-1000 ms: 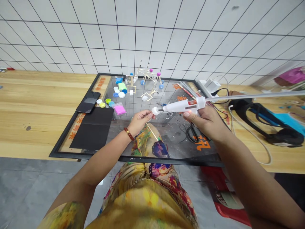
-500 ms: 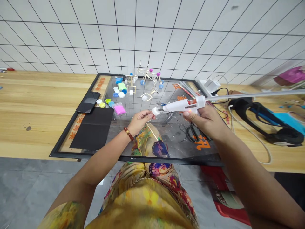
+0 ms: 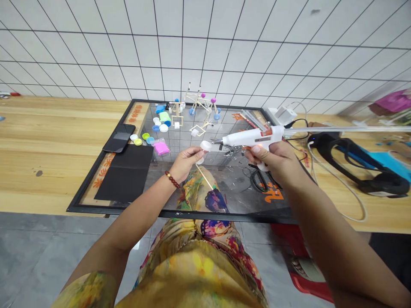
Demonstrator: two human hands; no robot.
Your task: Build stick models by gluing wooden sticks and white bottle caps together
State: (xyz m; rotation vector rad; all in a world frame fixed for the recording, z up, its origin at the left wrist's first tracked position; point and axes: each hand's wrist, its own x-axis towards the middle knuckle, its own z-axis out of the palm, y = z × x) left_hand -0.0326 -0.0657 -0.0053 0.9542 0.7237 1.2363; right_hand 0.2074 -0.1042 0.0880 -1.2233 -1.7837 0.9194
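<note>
A small white round cap (image 3: pixel 206 146) is pinched between the thumb and fingers of my left hand (image 3: pixel 186 164). My right hand (image 3: pixel 278 158) is wrapped around the handle of a white hot glue gun (image 3: pixel 245 138), its nozzle pointing left, a short way from the cap. A long clear glue stick (image 3: pixel 346 128) runs out of the gun's back. Below the cap, another white disc (image 3: pixel 200 161) shows; whether it is a second cap or a reflection I cannot tell. A thin wooden stick (image 3: pixel 204 176) lies below my left fingers.
Stick models (image 3: pixel 201 102) with coloured balls stand at the back of the glass board (image 3: pixel 173 188). Several caps (image 3: pixel 163 128), a pink clay packet (image 3: pixel 161 148), a black sheet (image 3: pixel 125 175) and a phone (image 3: pixel 119 138) lie left. Black scissors (image 3: pixel 258 179) and a headset (image 3: pixel 362 167) are right.
The glue gun has drawn back to the right, so its nozzle is now apart from the white cap. My left hand has shifted slightly left and tilted the cap.
</note>
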